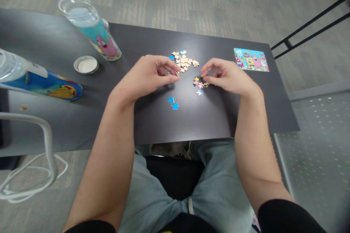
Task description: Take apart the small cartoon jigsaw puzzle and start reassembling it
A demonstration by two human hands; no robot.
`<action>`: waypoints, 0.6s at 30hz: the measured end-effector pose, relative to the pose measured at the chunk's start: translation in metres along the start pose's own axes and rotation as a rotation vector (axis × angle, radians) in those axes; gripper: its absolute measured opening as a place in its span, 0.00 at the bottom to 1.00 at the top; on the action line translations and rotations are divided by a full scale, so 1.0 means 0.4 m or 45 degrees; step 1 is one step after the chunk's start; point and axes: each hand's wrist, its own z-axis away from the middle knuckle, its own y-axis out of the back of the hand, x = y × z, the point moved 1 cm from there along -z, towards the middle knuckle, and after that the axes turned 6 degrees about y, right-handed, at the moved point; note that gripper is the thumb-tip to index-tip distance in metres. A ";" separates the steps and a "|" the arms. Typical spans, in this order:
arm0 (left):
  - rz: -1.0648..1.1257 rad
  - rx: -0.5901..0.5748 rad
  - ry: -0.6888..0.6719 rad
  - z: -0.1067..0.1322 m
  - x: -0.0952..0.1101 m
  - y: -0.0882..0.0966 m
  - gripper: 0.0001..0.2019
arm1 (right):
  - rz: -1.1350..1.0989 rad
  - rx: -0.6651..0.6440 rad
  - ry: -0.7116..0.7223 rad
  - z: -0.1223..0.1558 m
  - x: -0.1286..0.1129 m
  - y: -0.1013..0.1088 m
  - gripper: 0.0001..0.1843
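My left hand (153, 73) is closed in a pinch on a small jigsaw puzzle piece (178, 74), just in front of a heap of puzzle pieces (186, 62). Most of that heap lies with the plain tan side up. My right hand (225, 75) also has thumb and forefinger close together; what sits between them is too small and dark to make out. Under its fingertips lies a group of pink, yellow and dark pieces (201, 85), with a pale blue piece (199, 93) nearer me. Blue pieces (175, 106) rest apart, below my left hand.
A picture card (253, 60) lies at the dark table's (213, 120) right end. To the left stand a clear-topped tube with a pink figure (102, 42) and a blue tube (60, 85), with a round lid (86, 65) between them. A white cable (47, 145) loops at the left edge.
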 end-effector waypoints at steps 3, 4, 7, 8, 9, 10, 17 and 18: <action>-0.042 -0.047 -0.008 0.000 -0.001 0.003 0.26 | 0.070 0.086 0.032 -0.003 0.009 -0.002 0.14; -0.048 -0.055 -0.021 0.001 0.001 0.003 0.26 | 0.093 0.092 0.039 -0.006 0.009 -0.006 0.14; -0.049 -0.031 -0.068 0.004 0.017 -0.002 0.21 | 0.105 0.035 0.072 -0.019 0.004 -0.029 0.16; -0.044 -0.021 -0.081 0.005 0.022 -0.004 0.19 | 0.096 -0.001 0.084 -0.024 0.002 -0.037 0.17; -0.038 -0.019 -0.091 0.006 0.027 -0.006 0.17 | 0.089 -0.035 0.094 -0.028 0.001 -0.044 0.17; -0.031 -0.025 -0.095 0.007 0.030 -0.008 0.16 | 0.084 -0.062 0.101 -0.032 0.002 -0.049 0.17; -0.017 -0.077 -0.086 0.004 0.012 -0.007 0.19 | 0.040 -0.032 0.079 -0.036 0.035 -0.037 0.18; -0.017 -0.076 -0.093 0.003 0.008 -0.006 0.19 | 0.054 -0.004 0.094 -0.037 0.033 -0.037 0.17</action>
